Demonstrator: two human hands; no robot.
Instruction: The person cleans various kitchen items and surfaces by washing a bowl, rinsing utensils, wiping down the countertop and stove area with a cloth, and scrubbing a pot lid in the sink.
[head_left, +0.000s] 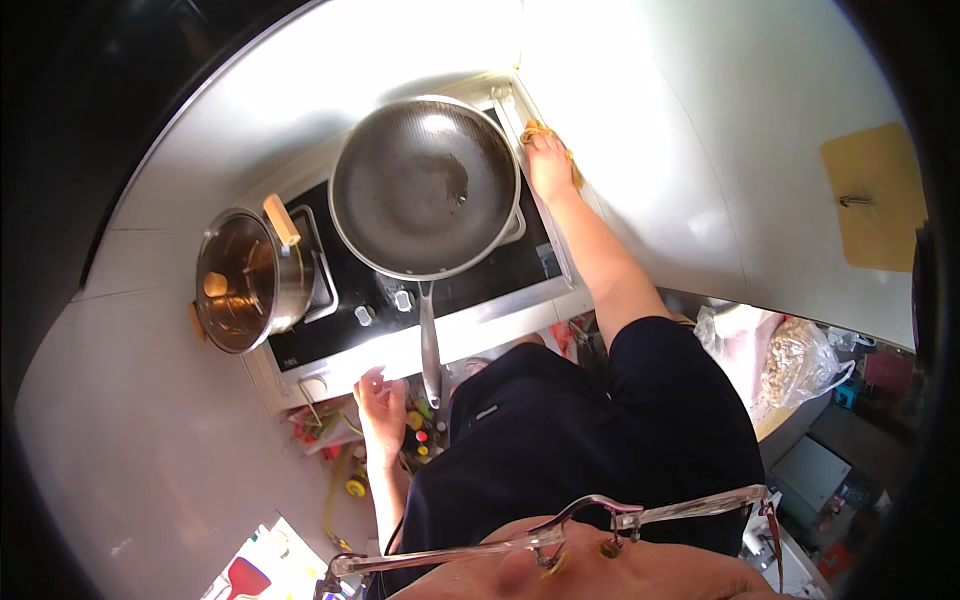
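My right hand (548, 165) presses a yellow-brown cloth (537, 133) onto the counter strip (592, 202) at the right of the gas stove, beside the white wall. Part of the cloth is hidden under the fingers. With nothing in it, my left hand (381, 412) hovers by the counter's front edge, its fingers loosely apart. A large frying wok (405, 202) sits on the right burner of the black stove top (480, 281). Its metal handle (430, 345) points toward me, a little right of my left hand. Dark wet-looking patches show on the wok's inside.
A steel pot (298, 289) with wooden grips stands on the left burner. Two knobs (403, 301) face me. Below the counter are several bottles (421, 436). A yellow board (874, 199) hangs on the right wall, and a filled plastic bag (799, 360) lies at right.
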